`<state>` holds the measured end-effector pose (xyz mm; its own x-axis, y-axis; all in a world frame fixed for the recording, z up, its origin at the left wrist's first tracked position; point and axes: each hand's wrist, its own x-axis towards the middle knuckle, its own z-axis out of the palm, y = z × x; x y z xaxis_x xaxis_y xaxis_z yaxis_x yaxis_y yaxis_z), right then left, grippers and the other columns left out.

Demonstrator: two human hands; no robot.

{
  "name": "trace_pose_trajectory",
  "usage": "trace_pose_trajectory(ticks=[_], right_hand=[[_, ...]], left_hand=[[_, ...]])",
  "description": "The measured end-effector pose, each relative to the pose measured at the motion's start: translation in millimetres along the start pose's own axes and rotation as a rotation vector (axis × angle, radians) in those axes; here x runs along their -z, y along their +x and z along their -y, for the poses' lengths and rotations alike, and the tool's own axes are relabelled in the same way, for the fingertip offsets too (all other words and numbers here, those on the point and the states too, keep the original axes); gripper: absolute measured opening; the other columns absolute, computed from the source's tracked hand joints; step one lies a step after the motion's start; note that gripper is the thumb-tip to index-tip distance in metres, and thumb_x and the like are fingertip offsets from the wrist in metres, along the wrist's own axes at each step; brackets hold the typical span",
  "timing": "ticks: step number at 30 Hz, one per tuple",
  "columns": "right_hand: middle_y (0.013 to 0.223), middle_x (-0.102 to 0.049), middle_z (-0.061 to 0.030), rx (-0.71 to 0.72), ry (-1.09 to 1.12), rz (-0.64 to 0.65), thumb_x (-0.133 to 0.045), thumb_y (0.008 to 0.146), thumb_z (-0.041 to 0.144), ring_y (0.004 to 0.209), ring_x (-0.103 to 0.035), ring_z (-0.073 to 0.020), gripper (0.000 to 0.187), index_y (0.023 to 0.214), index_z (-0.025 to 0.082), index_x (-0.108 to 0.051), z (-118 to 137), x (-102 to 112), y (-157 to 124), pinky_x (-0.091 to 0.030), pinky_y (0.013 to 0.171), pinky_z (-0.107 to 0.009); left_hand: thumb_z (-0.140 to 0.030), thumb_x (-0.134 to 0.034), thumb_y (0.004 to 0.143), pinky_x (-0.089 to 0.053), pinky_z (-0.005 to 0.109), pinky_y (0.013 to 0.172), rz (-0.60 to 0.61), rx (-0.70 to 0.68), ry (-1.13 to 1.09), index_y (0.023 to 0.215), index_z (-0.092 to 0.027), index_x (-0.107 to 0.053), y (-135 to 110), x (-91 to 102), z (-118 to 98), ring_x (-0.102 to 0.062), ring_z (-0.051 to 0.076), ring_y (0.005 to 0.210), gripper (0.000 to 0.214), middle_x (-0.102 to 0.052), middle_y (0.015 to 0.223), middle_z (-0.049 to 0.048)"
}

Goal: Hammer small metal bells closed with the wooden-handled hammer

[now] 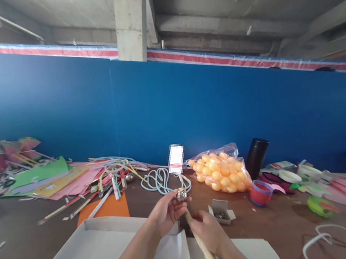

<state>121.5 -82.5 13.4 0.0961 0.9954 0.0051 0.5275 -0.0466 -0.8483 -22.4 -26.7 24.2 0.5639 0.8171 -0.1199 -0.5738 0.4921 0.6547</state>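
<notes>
My left hand (166,212) is closed around a shiny silver jingle bell (181,194), pinched between thumb and fingers above the table's middle. Just to its right, my right hand (209,231) wraps round a pale wooden stick (206,254). The stick's upper end reaches up to just below the bell; I cannot tell whether they touch. Beside my right hand stands a small open white box (221,215) with small metal pieces in it. Under my forearms lies a large white cardboard tray (111,243).
Behind my hands are coiled light-blue cords (158,182) and a clear bag of orange balls (220,172). A black bottle (257,156) and a red tape roll (260,193) stand right. Coloured paper (40,176) and sticks cover the left. A blue partition (214,103) closes the back.
</notes>
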Motion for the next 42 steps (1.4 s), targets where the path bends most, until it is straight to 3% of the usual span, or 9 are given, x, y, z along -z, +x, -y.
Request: trace_pose_trajectory(ticks=[5, 12, 17, 23, 28, 32, 35, 42], right_hand=[[0.072, -0.068, -0.0037, 0.000, 0.025, -0.037, -0.048, 0.071, 0.029, 0.073, -0.059, -0.0196, 0.021, 0.072, 0.016, -0.063, 3, 7, 1, -0.039, 0.061, -0.024], [0.054, -0.056, 0.0007, 0.010, 0.107, -0.056, -0.042, 0.070, 0.026, 0.057, -0.050, -0.0151, 0.021, 0.054, 0.018, -0.052, 4, 19, 4, -0.035, 0.051, -0.022], [0.056, -0.059, 0.0008, -0.026, 0.293, -0.093, -0.046, 0.069, 0.028, 0.054, -0.050, -0.0148, 0.018, 0.067, 0.019, -0.061, 13, 25, -1, -0.036, 0.049, -0.022], [0.039, -0.043, 0.0065, -0.028, 0.487, -0.075, -0.050, 0.073, 0.033, 0.038, -0.040, -0.0108, 0.025, 0.089, 0.018, -0.061, 10, 26, -3, -0.032, 0.040, -0.022], [0.056, -0.054, 0.0033, 0.082, 0.682, -0.121, -0.057, 0.072, 0.035, 0.044, -0.047, -0.0093, 0.030, 0.097, 0.020, -0.056, 11, 26, -9, -0.035, 0.040, -0.019], [0.075, -0.059, 0.0002, 0.090, 0.814, -0.013, -0.056, 0.075, 0.034, 0.038, -0.037, -0.0043, 0.033, 0.106, 0.024, -0.051, 17, 27, -15, -0.027, 0.031, -0.016], [0.085, -0.059, -0.0032, 0.091, 0.750, 0.042, -0.056, 0.075, 0.035, 0.038, -0.036, -0.0036, 0.037, 0.111, 0.024, -0.051, 22, 25, -18, -0.028, 0.030, -0.016], [0.082, -0.060, -0.0040, 0.198, 0.407, -0.094, -0.052, 0.075, 0.040, 0.041, -0.043, -0.0079, 0.052, 0.123, 0.022, -0.046, 20, 9, -17, -0.036, 0.032, -0.019]], left_hand=[[-0.026, -0.057, 0.078, -0.052, 0.015, 0.062, 0.002, -0.051, 0.008, 0.099, -0.006, -0.059, -1, -0.4, 0, -0.062, 0.008, 0.064, 0.029, -0.066, 0.092, 0.0128], [-0.029, -0.064, 0.072, -0.049, 0.013, 0.047, -0.047, -0.138, 0.127, 0.091, -0.010, -0.062, 1, 0.8, 3, -0.057, 0.005, 0.054, 0.026, -0.064, 0.082, 0.0072], [-0.029, -0.061, 0.073, -0.046, 0.012, 0.042, -0.106, -0.121, 0.168, 0.089, -0.009, -0.062, 3, 0.6, 1, -0.053, 0.004, 0.048, 0.026, -0.063, 0.079, 0.0066], [-0.026, -0.062, 0.072, -0.042, 0.013, 0.038, -0.117, -0.128, 0.202, 0.088, -0.009, -0.063, 4, 2.7, 0, -0.051, 0.004, 0.046, 0.024, -0.062, 0.076, 0.0057], [-0.027, -0.065, 0.070, -0.045, 0.013, 0.043, -0.108, -0.160, 0.196, 0.088, -0.009, -0.062, 5, 4.6, 0, -0.054, 0.005, 0.050, 0.026, -0.062, 0.078, 0.0065], [-0.029, -0.066, 0.070, -0.052, 0.018, 0.058, -0.167, -0.200, 0.093, 0.082, -0.009, -0.061, 8, 5.0, -1, -0.059, 0.008, 0.059, 0.024, -0.061, 0.072, 0.0050], [-0.025, -0.061, 0.075, -0.053, 0.025, 0.068, -0.221, -0.269, 0.009, 0.079, -0.008, -0.059, 13, 6.5, -3, -0.061, 0.011, 0.064, 0.018, -0.061, 0.074, 0.0068], [-0.010, -0.053, 0.079, -0.053, 0.027, 0.070, -0.343, -0.387, -0.023, 0.095, -0.008, -0.057, 19, 12.2, -6, -0.062, 0.012, 0.066, 0.017, -0.063, 0.079, 0.0092]])
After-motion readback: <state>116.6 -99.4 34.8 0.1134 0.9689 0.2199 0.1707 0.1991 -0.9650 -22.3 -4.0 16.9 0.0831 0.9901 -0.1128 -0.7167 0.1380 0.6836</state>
